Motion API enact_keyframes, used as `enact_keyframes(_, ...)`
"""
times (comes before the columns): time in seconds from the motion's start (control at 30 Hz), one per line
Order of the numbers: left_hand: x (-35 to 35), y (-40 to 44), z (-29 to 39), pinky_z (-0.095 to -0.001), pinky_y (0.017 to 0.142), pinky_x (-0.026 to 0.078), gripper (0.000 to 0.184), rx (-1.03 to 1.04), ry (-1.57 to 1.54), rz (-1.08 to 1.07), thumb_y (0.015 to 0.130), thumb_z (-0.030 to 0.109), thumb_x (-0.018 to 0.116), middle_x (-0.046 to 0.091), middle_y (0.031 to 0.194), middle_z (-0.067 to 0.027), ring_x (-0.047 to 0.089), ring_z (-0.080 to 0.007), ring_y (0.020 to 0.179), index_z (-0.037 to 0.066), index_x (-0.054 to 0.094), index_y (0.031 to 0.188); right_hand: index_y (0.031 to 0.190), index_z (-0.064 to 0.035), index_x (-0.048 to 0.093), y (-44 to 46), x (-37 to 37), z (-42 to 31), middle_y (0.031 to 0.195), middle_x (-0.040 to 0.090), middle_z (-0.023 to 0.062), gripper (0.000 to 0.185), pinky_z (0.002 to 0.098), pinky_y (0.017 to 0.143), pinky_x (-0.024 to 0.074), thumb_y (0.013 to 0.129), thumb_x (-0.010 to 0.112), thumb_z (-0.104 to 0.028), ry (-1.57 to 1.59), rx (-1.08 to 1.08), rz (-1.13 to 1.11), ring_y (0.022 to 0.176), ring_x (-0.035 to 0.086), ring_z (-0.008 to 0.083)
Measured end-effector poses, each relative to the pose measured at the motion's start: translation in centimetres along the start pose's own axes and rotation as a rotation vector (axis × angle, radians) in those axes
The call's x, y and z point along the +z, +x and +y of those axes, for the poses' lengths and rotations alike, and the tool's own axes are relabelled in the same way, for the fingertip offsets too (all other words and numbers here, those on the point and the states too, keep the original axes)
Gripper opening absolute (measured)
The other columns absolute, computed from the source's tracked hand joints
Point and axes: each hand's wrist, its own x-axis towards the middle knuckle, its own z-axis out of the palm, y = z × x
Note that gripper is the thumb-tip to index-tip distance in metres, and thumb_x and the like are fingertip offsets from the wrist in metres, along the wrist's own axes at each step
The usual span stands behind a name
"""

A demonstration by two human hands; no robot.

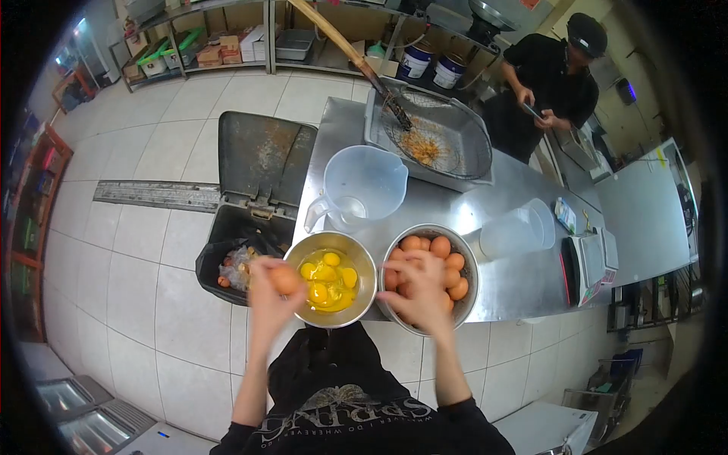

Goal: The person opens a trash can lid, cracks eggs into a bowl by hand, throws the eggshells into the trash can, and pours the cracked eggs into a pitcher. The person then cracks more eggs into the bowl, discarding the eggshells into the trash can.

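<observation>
Between the thumb and fingers of my left hand (267, 296) is a brown egg (285, 280), held at the left rim of a steel bowl. Several yolks (319, 292) in clear egg white lie inside this steel bowl (367, 262). To its right, a second metal bowl (472, 303) contains several brown eggs (456, 262). Over that bowl's left part is my right hand (418, 292), slightly blurred, its fingers spread above the eggs. Whether its fingertips touch an egg is unclear.
A clear plastic jug (364, 182) stands behind the bowls. Further back is a grey tub (474, 178) with a wire strainer. A clear container (523, 227) and a scale (588, 265) stand right. An open bin (258, 220) is left; a person (557, 76) holds a phone.
</observation>
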Motion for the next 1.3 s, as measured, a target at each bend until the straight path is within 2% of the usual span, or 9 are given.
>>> enact_keyframes(0.17, -4.1, -0.1, -5.4, -0.0473, 0.103, 0.026, 0.068, 0.059, 0.775, 0.167, 0.066, 0.023, 0.08, 0.029, 0.137, -0.0255, 0.029, -0.0397, 0.127, 0.01, 0.042, 0.121, 0.098, -0.0126, 0.062, -4.5, -1.4, 6.9, 0.096, 0.055, 0.0108, 0.043, 0.0416, 0.083, 0.0447, 0.057, 0.074, -0.01, -0.204, 0.202, -0.42, 0.098, 0.053, 0.0307)
enact_keyframes(0.27, -4.4, 0.1, -5.5, -0.0486, 0.106, 0.021, 0.071, 0.002, 0.583, 0.201, 0.07, 0.024, 0.078, 0.012, 0.145, -0.0277, 0.015, -0.0422, 0.134, 0.014, 0.04, 0.129, 0.098, -0.0113, 0.059, -4.3, -1.2, 7.8, 0.096, 0.056, 0.0106, 0.041, 0.0405, 0.087, 0.0452, 0.059, 0.07, -0.004, -0.086, 0.159, -0.544, 0.096, 0.055, 0.0284)
enact_keyframes(0.5, -3.5, 1.2, -4.2, -0.0472, 0.106, 0.021, 0.063, 0.008, 0.359, 0.3, 0.074, 0.018, 0.073, 0.012, 0.145, -0.0251, 0.015, -0.0391, 0.134, 0.013, 0.042, 0.129, 0.138, -0.0091, 0.035, -1.4, 2.3, 7.3, 0.112, 0.053, 0.0106, 0.064, 0.0317, 0.084, 0.0417, 0.077, 0.05, -0.017, 1.981, 0.48, -0.058, 0.095, 0.053, 0.0237)
enact_keyframes(0.67, -2.5, 1.4, -2.8, -0.0475, 0.104, 0.023, 0.062, 0.052, 0.379, 0.303, 0.071, 0.01, 0.071, 0.021, 0.141, -0.0234, 0.023, -0.0389, 0.129, 0.011, 0.043, 0.127, 0.139, -0.0092, 0.034, 1.9, 2.3, 2.6, 0.115, 0.049, 0.011, 0.054, 0.0353, 0.085, 0.0409, 0.087, 0.049, -0.011, 1.606, 0.414, -0.024, 0.102, 0.05, 0.024)
enact_keyframes(0.73, -1.8, 1.5, -2.8, -0.045, 0.103, 0.025, 0.06, 0.066, 0.384, 0.312, 0.072, 0.009, 0.07, 0.027, 0.138, -0.022, 0.028, -0.0375, 0.127, 0.009, 0.044, 0.125, 0.126, -0.005, 0.043, 2.6, 2.6, 1.5, 0.116, 0.05, 0.014, 0.045, 0.0387, 0.091, 0.0411, 0.084, 0.058, -0.004, 0.437, -0.121, 0.169, 0.106, 0.049, 0.0293)
enact_keyframes(0.87, 0.6, 1.6, -1.5, -0.0354, 0.094, 0.039, 0.044, 0.06, 0.074, 0.216, 0.075, 0.003, 0.064, 0.053, 0.113, -0.0107, 0.05, -0.0249, 0.107, 0.003, 0.051, 0.117, 0.117, -0.004, 0.048, 2.3, 5.2, 3.7, 0.119, 0.046, 0.0171, 0.035, 0.0405, 0.096, 0.039, 0.083, 0.059, -0.004, -0.027, -0.325, -0.085, 0.112, 0.046, 0.0349)
enact_keyframes(1.0, 3.0, 1.8, 2.0, -0.0299, 0.079, 0.049, 0.041, 0.148, -0.074, -0.213, 0.079, 0.002, 0.065, 0.056, 0.107, -0.0108, 0.06, -0.0206, 0.094, 0.006, 0.057, 0.119, 0.12, -0.0039, 0.049, 4.1, 3.5, 0.4, 0.119, 0.048, 0.016, 0.036, 0.0366, 0.093, 0.0404, 0.085, 0.059, -0.005, 0.29, -0.178, -0.045, 0.108, 0.05, 0.0283)
enact_keyframes(1.2, 4.7, 2.1, 4.6, -0.0243, 0.076, 0.054, 0.044, 0.124, -0.293, -0.286, 0.076, 0.001, 0.071, 0.056, 0.117, -0.0111, 0.064, -0.0129, 0.088, 0.004, 0.059, 0.119, 0.126, -0.0016, 0.046, 5.0, 3.0, -0.6, 0.116, 0.055, 0.0125, 0.039, 0.0291, 0.089, 0.0419, 0.091, 0.057, -0.016, 1.187, 0.337, -0.378, 0.102, 0.053, 0.0186)
enact_keyframes(1.3, 4.1, 2.1, 4.0, -0.0248, 0.077, 0.056, 0.044, 0.139, -0.273, -0.287, 0.075, -0.001, 0.071, 0.059, 0.113, -0.0105, 0.065, -0.0144, 0.089, 0.004, 0.06, 0.117, 0.127, -0.0019, 0.045, 5.1, 2.7, 0.3, 0.116, 0.055, 0.0147, 0.043, 0.0336, 0.088, 0.0433, 0.088, 0.056, -0.017, 0.677, -0.012, -0.374, 0.1, 0.055, 0.0235)
